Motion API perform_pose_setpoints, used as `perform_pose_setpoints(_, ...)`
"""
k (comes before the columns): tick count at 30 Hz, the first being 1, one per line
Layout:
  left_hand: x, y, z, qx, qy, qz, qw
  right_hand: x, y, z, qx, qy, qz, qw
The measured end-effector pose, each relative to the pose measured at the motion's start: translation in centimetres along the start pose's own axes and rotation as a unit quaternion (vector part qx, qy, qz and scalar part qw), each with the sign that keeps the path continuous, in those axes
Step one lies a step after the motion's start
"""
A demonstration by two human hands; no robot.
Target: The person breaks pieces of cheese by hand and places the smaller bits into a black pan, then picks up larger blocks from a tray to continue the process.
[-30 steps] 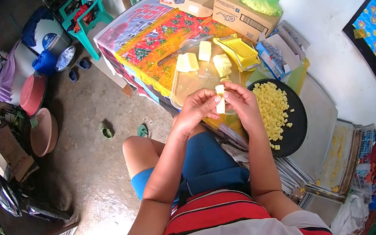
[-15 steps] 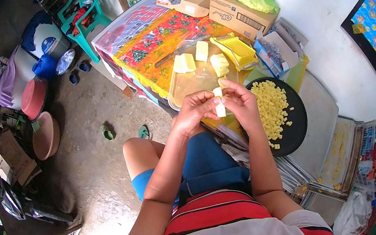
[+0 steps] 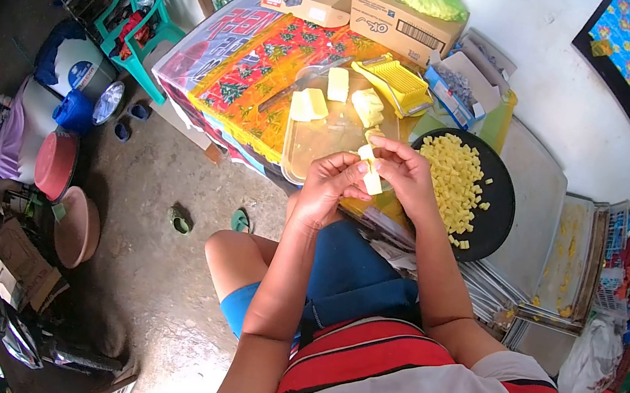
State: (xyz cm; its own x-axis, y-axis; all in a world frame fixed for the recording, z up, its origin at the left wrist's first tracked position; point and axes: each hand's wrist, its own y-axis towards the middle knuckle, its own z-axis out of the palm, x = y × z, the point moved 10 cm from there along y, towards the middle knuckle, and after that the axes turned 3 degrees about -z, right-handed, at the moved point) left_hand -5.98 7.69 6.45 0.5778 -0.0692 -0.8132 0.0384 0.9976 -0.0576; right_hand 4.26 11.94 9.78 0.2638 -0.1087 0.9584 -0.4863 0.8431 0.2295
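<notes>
Over the near edge of the table, both my hands hold a pale yellow strip (image 3: 372, 183) that looks partly cut into pieces. My left hand (image 3: 334, 181) pinches it from the left, fingers closed. My right hand (image 3: 406, 174) grips its upper part, with a little yellow piece showing by the fingertips. Beyond them, larger pale yellow blocks (image 3: 310, 105) rest on a clear tray (image 3: 301, 153). A knife (image 3: 283, 96) lies by the tray's left edge. Right of my hands, a round black pan (image 3: 493, 226) holds many small yellow cubes (image 3: 451, 178).
A yellow slotted rack (image 3: 396, 85) and a blue-white box (image 3: 457, 91) stand behind the tray. Cardboard boxes (image 3: 405, 28) line the back. Metal trays (image 3: 532, 170) lie at the right. Green slippers (image 3: 180, 220) and basins (image 3: 76, 227) are on the floor at left.
The strip and my fingers have shifted very slightly. My hands keep the same hold, and the blocks and the pan stay in place.
</notes>
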Motion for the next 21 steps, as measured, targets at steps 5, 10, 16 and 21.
perform_pose_setpoints(5, 0.2, 0.1, -0.5, -0.002, -0.017, 0.002, 1.000, 0.1, -0.2, 0.5, 0.039, 0.031, 0.031, 0.998)
perform_pose_setpoints(10, 0.0, -0.3, -0.1, 0.018, -0.011, 0.002, 1.000, -0.3, -0.3, 0.5, 0.057, 0.012, 0.039, 0.998)
perform_pose_setpoints(16, -0.3, -0.5, 0.1, 0.036, 0.005, 0.000, 0.999, 0.3, -0.3, 0.9, 0.058, 0.028, 0.042, 0.997)
perform_pose_setpoints(21, -0.3, -0.6, 0.3, 0.040, -0.013, -0.007, 0.999, 0.0, -0.3, 0.6, 0.041, 0.052, 0.063, 0.996)
